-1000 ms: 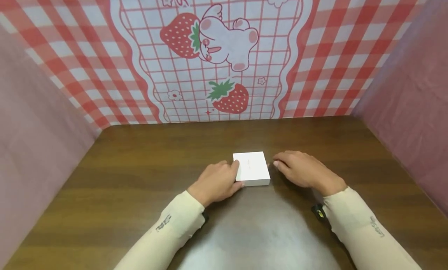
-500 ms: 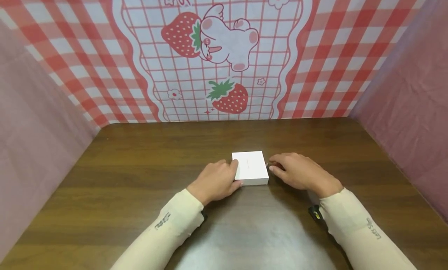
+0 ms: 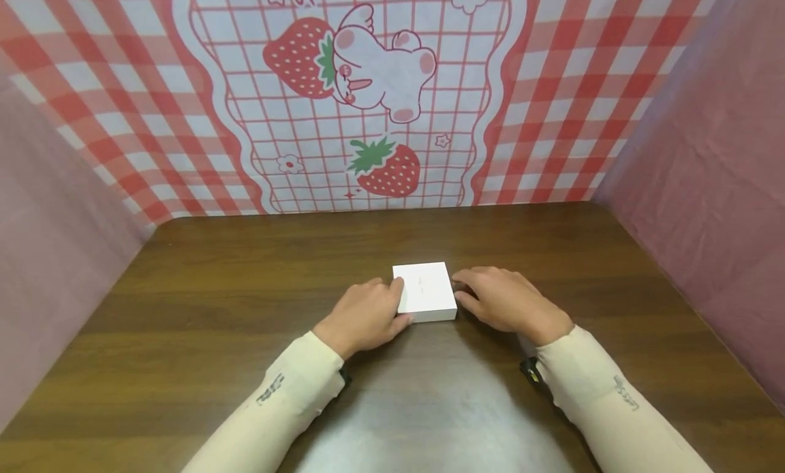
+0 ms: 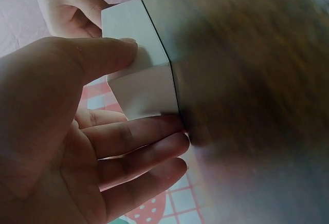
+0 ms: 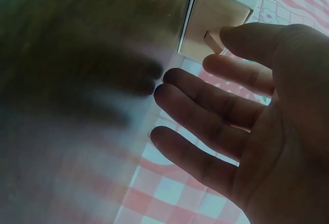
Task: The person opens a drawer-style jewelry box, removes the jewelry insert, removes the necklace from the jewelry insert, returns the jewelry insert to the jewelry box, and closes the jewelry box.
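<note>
A small, flat white box [image 3: 426, 289] lies on the wooden table. My left hand [image 3: 363, 317] holds its left side, with one finger over the lid and another at the front edge in the head view. In the left wrist view, the thumb [image 4: 121, 52] lies across the box [image 4: 136, 34]. At the other side is my right hand [image 3: 512, 302], thumb and index finger apart. The right wrist view shows a tan inner drawer [image 5: 213, 16] in the box's end, with a small pull tab [image 5: 211, 43]. Right thumb and index fingertips are right at this tab; the other fingers extend loosely.
The brown wooden table [image 3: 245, 268] reaches back to a red-and-white checked cloth [image 3: 552, 105] printed with strawberries. Plain pink cloths [image 3: 693, 166] hang at both sides. A dark wrist device [image 3: 532, 371] shows at the right cuff.
My right hand has moved left, closing the gap to the box's right side, and its fingertips now reach the pull tab. The left hand keeps its hold; the head view has shifted slightly.
</note>
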A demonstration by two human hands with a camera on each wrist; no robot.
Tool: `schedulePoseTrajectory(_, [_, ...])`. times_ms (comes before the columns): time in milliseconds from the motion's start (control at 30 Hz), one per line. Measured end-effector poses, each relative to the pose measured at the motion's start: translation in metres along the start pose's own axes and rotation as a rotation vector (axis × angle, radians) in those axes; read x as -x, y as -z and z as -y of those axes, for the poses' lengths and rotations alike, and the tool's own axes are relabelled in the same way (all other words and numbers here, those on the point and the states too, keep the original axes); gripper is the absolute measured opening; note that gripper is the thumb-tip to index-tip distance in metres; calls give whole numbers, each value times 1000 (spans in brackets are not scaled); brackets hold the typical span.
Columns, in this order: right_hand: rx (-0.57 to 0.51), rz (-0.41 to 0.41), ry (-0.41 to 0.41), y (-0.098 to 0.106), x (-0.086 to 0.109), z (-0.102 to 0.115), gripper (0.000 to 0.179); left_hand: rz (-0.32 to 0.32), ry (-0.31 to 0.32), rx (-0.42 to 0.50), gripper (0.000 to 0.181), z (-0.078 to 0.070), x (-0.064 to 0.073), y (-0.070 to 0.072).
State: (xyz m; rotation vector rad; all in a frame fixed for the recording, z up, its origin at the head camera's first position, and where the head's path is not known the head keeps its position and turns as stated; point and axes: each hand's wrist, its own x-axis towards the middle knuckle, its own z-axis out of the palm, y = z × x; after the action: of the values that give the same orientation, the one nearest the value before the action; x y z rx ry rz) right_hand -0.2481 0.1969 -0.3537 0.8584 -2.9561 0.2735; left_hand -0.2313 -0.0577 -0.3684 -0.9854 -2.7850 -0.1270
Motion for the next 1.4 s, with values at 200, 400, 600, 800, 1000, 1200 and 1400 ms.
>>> schedulePoseTrajectory(200, [37, -14, -14, -2, 1, 1, 29, 2, -6, -4, 44, 0, -1, -3])
schedulePoseTrajectory(400, [60, -25, 8, -2, -1, 3, 27, 4, 3, -2, 46, 0, -1, -1])
schedulePoseTrajectory(600, [82, -55, 25, -3, -3, 6, 18, -2, -2, -6, 45, 1, -1, 0])
schedulePoseTrajectory(800, [102, -84, 10, -3, -5, 10, 10, 5, 1, -8, 43, 2, -3, 0])
schedulePoseTrajectory(1000, [99, -66, -42, -2, -6, 11, 7, 7, 3, -5, 42, 2, -4, -1])
schedulePoseTrajectory(1200, [87, -85, -37, -4, -9, 13, 5, 3, 5, -7, 42, 2, -3, -2])
schedulePoseTrajectory(1400, [89, -93, -35, -5, -10, 12, 6, 6, 6, 0, 42, 3, -3, -2])
